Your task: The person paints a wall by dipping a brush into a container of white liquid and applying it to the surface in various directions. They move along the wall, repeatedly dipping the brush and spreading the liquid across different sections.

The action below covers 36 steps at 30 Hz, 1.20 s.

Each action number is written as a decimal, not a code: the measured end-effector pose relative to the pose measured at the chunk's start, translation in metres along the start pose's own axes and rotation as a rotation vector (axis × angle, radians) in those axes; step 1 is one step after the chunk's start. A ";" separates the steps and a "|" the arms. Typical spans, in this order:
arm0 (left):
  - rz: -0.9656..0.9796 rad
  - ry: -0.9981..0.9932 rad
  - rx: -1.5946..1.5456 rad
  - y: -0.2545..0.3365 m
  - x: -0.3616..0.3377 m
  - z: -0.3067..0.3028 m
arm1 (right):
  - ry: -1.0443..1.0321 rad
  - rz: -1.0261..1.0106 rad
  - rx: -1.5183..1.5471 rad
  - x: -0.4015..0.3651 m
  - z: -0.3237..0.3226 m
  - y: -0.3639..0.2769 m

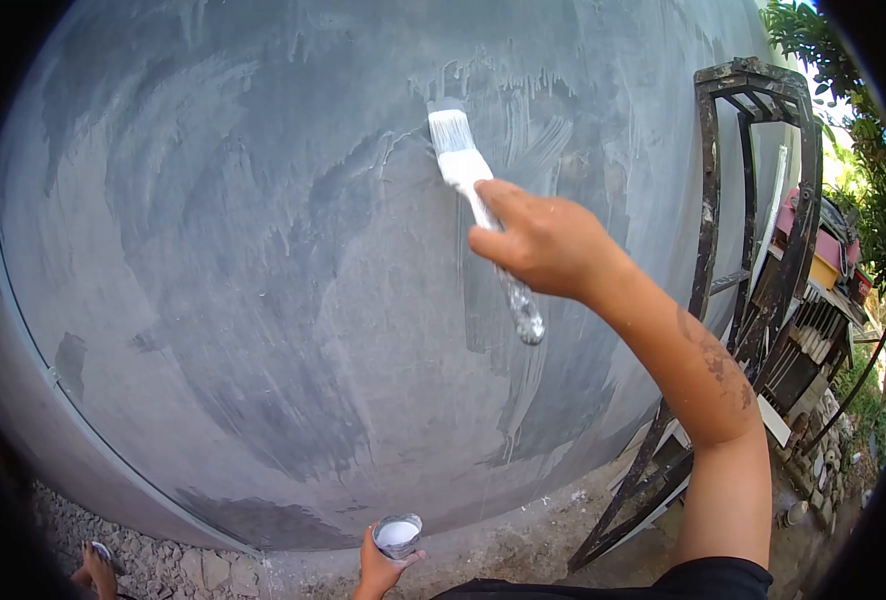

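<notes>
My right hand (543, 238) is closed around the handle of a paintbrush (461, 160) coated in white paint. Its bristles touch the grey wall (263, 260), tips pointing up. Wet streaks and drips show on the wall around the brush, and darker damp-looking patches spread over much of the surface. Low down, near the foot of the wall, my left hand (378, 568) grips a small cup (398, 537) with white liquid inside. The cup's rim is smeared with grey.
A dark, paint-spattered ladder (708, 200) leans at the right. Behind it lie stacked boards and clutter (813, 300), with leafy branches (813, 40) above. Rubble (178, 550) covers the ground at lower left, where another person's foot or hand (98, 570) shows.
</notes>
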<state>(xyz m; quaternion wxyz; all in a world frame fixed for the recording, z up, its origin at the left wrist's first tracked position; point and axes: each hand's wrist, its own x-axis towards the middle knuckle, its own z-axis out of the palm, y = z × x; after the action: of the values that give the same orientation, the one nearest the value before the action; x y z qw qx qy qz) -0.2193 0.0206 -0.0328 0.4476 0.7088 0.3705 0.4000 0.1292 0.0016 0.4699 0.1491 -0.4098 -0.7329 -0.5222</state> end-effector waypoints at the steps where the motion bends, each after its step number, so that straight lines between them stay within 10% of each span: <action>1: -0.039 -0.011 0.023 0.006 -0.001 -0.001 | -0.075 -0.011 0.031 -0.019 0.018 -0.015; 5: -0.119 -0.020 0.094 0.005 -0.010 -0.001 | -0.137 -0.224 0.184 -0.114 0.064 -0.114; 10: -0.125 -0.019 0.051 0.006 -0.009 -0.004 | -0.715 0.009 0.654 -0.110 0.035 -0.118; 20: -0.122 0.000 0.038 0.019 -0.007 0.001 | 0.223 0.041 0.125 0.029 -0.091 0.076; 29: -0.127 -0.005 0.067 0.001 -0.019 -0.003 | -0.072 0.357 0.087 -0.150 -0.007 0.026; 36: -0.096 -0.024 -0.009 0.011 -0.012 0.009 | 0.067 0.343 0.413 -0.100 0.029 -0.100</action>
<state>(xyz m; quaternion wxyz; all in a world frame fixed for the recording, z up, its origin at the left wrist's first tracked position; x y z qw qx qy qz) -0.2144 0.0035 -0.0274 0.4740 0.6930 0.3967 0.3711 0.1218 -0.0289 0.3290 0.3402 -0.4714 -0.7383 -0.3421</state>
